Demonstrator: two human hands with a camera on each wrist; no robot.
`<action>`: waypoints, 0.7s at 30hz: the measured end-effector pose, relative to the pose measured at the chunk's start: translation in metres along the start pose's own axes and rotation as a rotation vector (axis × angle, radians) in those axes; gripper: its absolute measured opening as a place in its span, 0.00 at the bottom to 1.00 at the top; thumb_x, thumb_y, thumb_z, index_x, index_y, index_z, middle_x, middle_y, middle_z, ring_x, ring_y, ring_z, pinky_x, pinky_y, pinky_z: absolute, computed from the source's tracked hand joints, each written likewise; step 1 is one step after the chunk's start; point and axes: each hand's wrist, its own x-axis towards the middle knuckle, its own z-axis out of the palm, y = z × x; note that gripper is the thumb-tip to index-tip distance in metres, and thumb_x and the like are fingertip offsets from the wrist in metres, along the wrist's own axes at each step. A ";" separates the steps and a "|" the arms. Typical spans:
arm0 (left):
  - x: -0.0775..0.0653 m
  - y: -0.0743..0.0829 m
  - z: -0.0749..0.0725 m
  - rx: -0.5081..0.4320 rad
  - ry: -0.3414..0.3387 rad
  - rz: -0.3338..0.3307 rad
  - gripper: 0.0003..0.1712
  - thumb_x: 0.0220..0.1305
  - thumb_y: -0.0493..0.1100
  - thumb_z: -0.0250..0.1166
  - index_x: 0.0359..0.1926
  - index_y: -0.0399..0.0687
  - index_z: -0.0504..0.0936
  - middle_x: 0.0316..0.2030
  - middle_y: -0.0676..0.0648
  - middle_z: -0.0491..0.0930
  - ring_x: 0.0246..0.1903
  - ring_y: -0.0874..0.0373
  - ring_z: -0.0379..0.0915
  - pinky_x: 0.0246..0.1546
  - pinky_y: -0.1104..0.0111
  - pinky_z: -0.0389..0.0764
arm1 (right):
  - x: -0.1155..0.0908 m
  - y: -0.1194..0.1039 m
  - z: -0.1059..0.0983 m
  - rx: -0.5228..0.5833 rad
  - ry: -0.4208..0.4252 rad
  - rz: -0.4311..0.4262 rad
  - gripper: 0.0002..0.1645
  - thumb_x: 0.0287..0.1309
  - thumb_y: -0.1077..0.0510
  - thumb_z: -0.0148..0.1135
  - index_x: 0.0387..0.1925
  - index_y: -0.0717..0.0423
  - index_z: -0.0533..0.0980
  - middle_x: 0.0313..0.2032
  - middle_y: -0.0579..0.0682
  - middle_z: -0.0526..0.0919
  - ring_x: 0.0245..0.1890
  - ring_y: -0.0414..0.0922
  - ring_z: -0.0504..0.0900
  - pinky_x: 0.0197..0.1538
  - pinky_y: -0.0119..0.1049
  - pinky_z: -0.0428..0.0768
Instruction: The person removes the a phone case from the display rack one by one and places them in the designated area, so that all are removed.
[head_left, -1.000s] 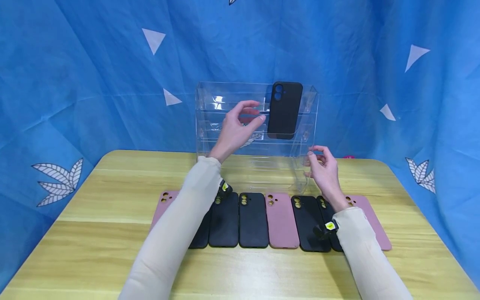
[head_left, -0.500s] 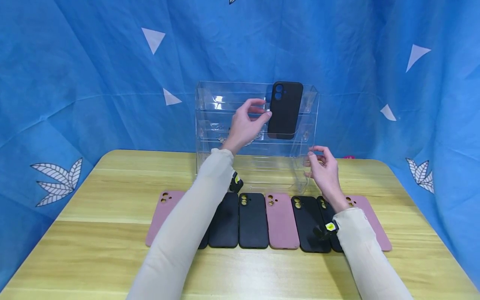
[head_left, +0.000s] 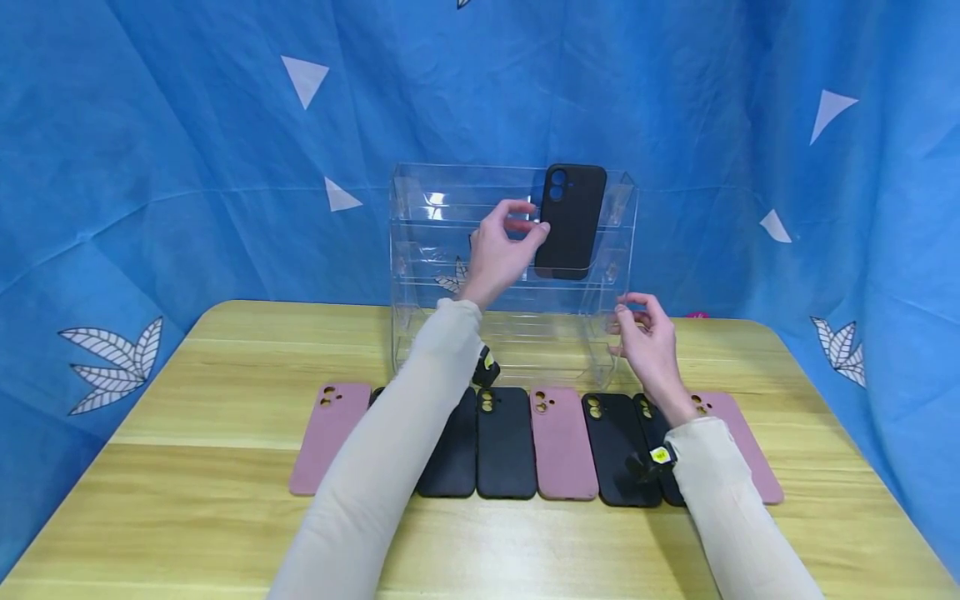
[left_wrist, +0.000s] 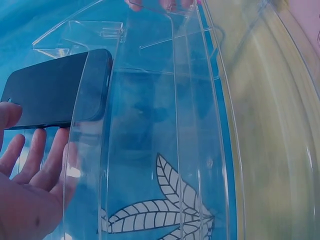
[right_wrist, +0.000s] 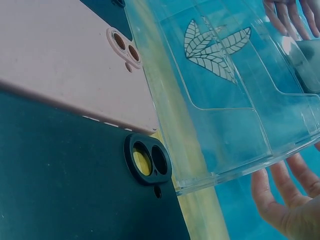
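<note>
A black phone case [head_left: 573, 217] stands upright, leaning a little, in an upper tier at the right end of a clear acrylic display rack [head_left: 517, 342]. My left hand [head_left: 498, 254] is at the case's left edge. In the left wrist view its thumb overlaps the face of the case [left_wrist: 47, 87], while the fingertips [left_wrist: 60, 137] sit along the edge, fairly straight. My right hand [head_left: 651, 337] is beside the rack's right side wall, fingers loosely bent. In the right wrist view the fingertips [right_wrist: 260, 180] rest right at that wall's edge.
Across the wooden table [head_left: 187, 467], in front of the rack, lies a row of black and pink phone cases, such as a pink case [head_left: 564, 450] and a black case [head_left: 507, 450]. Both forearms pass over the row. A blue patterned curtain [head_left: 225, 125] hangs behind.
My left hand has moved right across the front of the rack to the left edge of the upright black phone case. The right hand and the rack have stayed in place.
</note>
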 end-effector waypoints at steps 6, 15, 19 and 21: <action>-0.002 0.002 0.002 0.035 0.021 0.021 0.16 0.70 0.49 0.67 0.55 0.53 0.81 0.44 0.49 0.87 0.36 0.57 0.85 0.39 0.66 0.83 | -0.001 0.000 0.000 -0.007 0.005 0.002 0.25 0.78 0.44 0.47 0.65 0.54 0.68 0.51 0.58 0.79 0.43 0.38 0.82 0.36 0.29 0.87; -0.001 0.004 0.004 0.068 0.007 0.015 0.17 0.72 0.49 0.65 0.58 0.52 0.82 0.46 0.48 0.86 0.38 0.55 0.84 0.41 0.65 0.83 | -0.001 0.001 0.000 -0.021 0.014 -0.002 0.25 0.78 0.45 0.46 0.65 0.54 0.68 0.49 0.54 0.78 0.42 0.37 0.81 0.35 0.28 0.87; -0.001 0.002 0.002 0.050 0.004 0.015 0.16 0.73 0.48 0.65 0.58 0.52 0.81 0.46 0.47 0.85 0.40 0.54 0.82 0.44 0.64 0.83 | 0.000 0.001 0.000 -0.014 0.005 -0.005 0.25 0.78 0.44 0.47 0.66 0.54 0.67 0.50 0.56 0.78 0.42 0.37 0.81 0.36 0.29 0.87; -0.001 0.000 0.001 0.038 0.006 0.023 0.16 0.73 0.47 0.65 0.57 0.51 0.81 0.47 0.46 0.84 0.42 0.53 0.81 0.46 0.63 0.83 | 0.000 0.002 -0.001 -0.011 0.001 -0.004 0.25 0.78 0.45 0.46 0.66 0.54 0.67 0.51 0.57 0.78 0.43 0.38 0.81 0.36 0.29 0.87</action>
